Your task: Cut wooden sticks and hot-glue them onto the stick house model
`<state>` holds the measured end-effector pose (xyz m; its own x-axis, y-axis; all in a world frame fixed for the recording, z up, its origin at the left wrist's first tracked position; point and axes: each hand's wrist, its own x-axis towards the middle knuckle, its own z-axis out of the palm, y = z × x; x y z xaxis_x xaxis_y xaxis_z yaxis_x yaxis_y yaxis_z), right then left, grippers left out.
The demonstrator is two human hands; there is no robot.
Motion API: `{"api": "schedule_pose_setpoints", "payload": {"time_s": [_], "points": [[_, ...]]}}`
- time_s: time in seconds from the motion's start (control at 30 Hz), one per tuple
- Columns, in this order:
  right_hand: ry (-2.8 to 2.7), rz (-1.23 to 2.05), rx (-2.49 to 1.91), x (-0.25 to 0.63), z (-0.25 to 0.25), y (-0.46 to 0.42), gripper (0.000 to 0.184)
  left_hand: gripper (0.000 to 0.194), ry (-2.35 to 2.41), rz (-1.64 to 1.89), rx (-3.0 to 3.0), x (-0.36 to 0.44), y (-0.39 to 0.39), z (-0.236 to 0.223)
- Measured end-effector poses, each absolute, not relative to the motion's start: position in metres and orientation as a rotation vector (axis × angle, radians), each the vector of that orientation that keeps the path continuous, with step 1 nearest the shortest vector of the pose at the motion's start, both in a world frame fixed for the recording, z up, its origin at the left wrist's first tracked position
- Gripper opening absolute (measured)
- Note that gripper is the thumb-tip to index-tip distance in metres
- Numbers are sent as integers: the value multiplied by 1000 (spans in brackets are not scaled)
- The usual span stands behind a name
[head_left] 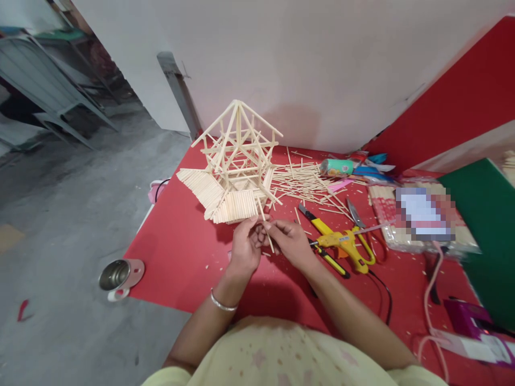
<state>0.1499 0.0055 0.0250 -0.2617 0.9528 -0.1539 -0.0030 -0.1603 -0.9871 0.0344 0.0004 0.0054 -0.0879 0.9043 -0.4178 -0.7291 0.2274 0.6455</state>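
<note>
A house frame of thin wooden sticks (235, 161) stands on the red sheet (181, 257), with slatted roof panels at its front and left. Just in front of it my left hand (243, 246) and my right hand (290, 242) meet, both pinching one thin wooden stick (266, 228) that runs between their fingers. My left wrist carries a silver bangle.
Loose sticks (309, 185) lie scattered right of the house. A yellow glue gun (348, 244), yellow cutter (317, 222), scissors (362, 228) and a stick packet (422, 222) lie to the right. A green board (488, 236) stands far right. A tin can (115, 274) sits on the floor.
</note>
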Motion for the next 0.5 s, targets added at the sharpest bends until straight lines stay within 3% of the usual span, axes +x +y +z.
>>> {"api": "schedule_pose_setpoints", "payload": {"time_s": [0.3, 0.5], "points": [[-1514, 1272, -1255, 188, 25, -32, 28, 24, 939, 1254, 514, 46, -35, 0], [-1641, 1149, -1258, 206, 32, -49, 27, 27, 1015, 1195, 715, 46, -51, 3]]}}
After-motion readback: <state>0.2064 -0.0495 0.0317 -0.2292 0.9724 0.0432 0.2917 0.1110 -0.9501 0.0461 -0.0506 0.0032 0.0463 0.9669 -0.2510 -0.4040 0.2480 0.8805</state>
